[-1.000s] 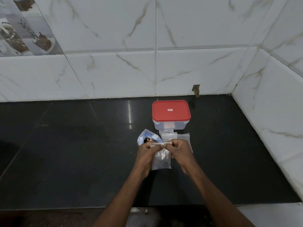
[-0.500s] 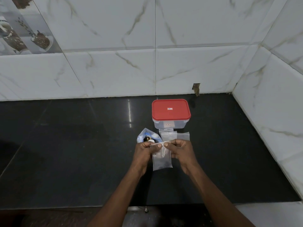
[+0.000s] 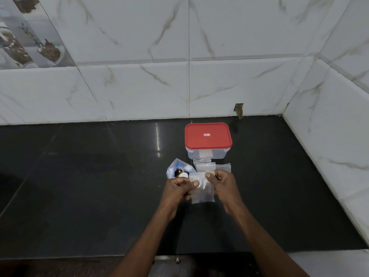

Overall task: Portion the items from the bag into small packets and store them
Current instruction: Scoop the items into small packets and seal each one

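Note:
A small clear packet [image 3: 202, 191] with dark bits at its bottom hangs upright between my hands above the black counter. My left hand [image 3: 176, 189] pinches its left side with the thumb across the plastic. My right hand [image 3: 224, 183] pinches the top right corner. Behind my left hand lies the opened clear bag [image 3: 178, 170] with blue print and dark contents. Several empty small packets [image 3: 209, 166] lie flat behind my right hand. A clear container with a red lid [image 3: 208, 137] stands closed at the back.
The black counter [image 3: 89, 186] meets white marble-look tiled walls at the back and on the right [image 3: 329, 136]. Its front edge runs along the bottom of the view. A small notch in the back wall [image 3: 239, 109] sits just above the counter.
My hands have drawn slightly apart along the packet's top. The left thumb has slid lower on the packet and the right hand has moved to the right corner.

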